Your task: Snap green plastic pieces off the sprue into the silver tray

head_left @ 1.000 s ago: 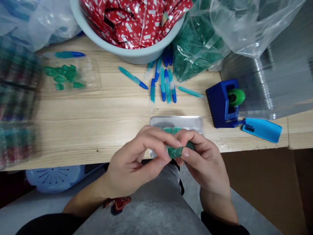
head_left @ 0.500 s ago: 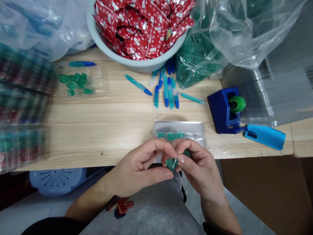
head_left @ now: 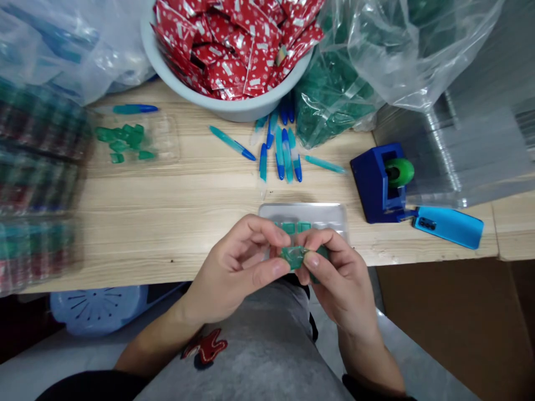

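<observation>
A small green translucent piece [head_left: 293, 257], glossy as if in clear film, is held level between my two hands. My right hand [head_left: 340, 278] pinches its right end between thumb and forefinger. Around its left end close the thumb and fingertips of my left hand [head_left: 238, 267]. More green shows behind my right fingers, partly hidden. Under and beyond the hands lies a clear plastic tray [head_left: 324, 211] with compartments. Green pieces [head_left: 304, 226] sit in its far row; the hands cover much of the rest.
A pale basin [head_left: 234, 110] of red spotted packets stands at the back, beside a clear bag [head_left: 334, 106] of green pieces. Several blue pens [head_left: 285, 156], a tape dispenser [head_left: 378, 184] and a blue phone [head_left: 451, 227] lie nearby. Filled clear packs [head_left: 37, 184] are stacked left, near another tray [head_left: 167, 150].
The green piece has turned from hanging tilted to lying level and has risen slightly. My left fingertips have come in on its left end. The view has shifted a little.
</observation>
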{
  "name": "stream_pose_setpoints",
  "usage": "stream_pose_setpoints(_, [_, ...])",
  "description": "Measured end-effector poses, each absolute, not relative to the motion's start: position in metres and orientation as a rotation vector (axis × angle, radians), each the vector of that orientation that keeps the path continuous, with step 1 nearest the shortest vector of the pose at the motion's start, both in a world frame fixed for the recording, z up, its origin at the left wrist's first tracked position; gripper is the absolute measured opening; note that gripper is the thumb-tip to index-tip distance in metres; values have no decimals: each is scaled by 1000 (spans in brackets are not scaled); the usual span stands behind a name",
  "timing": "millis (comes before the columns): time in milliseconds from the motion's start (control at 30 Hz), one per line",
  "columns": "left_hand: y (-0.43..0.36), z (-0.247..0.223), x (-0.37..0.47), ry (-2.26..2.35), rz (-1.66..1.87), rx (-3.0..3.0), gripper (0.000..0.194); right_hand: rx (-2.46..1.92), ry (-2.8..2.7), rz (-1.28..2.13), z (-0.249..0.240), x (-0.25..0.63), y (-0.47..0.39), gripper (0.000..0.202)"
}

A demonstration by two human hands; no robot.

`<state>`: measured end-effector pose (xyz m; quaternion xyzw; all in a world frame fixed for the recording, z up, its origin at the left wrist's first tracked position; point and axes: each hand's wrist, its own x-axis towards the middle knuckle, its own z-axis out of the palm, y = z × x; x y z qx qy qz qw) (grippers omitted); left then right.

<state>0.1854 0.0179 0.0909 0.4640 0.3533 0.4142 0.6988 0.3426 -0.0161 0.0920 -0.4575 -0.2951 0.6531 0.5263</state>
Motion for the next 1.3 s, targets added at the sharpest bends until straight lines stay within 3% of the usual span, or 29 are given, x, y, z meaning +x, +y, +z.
stream_pose_setpoints(67, [18,88,184,781,922,980,11,-1187,-910,1402,92,346,-19,3])
stream_pose_setpoints(233, [19,89,185,792,870,1032,16,-1226,-1565,863,89,356,-24,39])
stream_pose_setpoints(400, [13,93,193,913,1007,1305,24,-1224,-1731,646,85,357,-27,44])
stream_pose_setpoints(567, [8,91,196,923,1256,1530,31,-1271,-1720,595,85,355,-28,44])
stream_pose_setpoints(700, [6,88,194,899,1072,1445,26,-1218,-1760,651,85,359,-30,50])
stream_pose_setpoints(933, [-7,80,181,920,844,1423,20,-1229,-1866,788,84,363,-46,28])
stream_pose_setpoints(1167, [2,79,171,1074,907,1481,15,-1566,-1893,510,81,400,-23,27])
stream_pose_setpoints(1300, [5,74,168,1089,873,1615,18,-1650,-2003,646,81,417,-4,22])
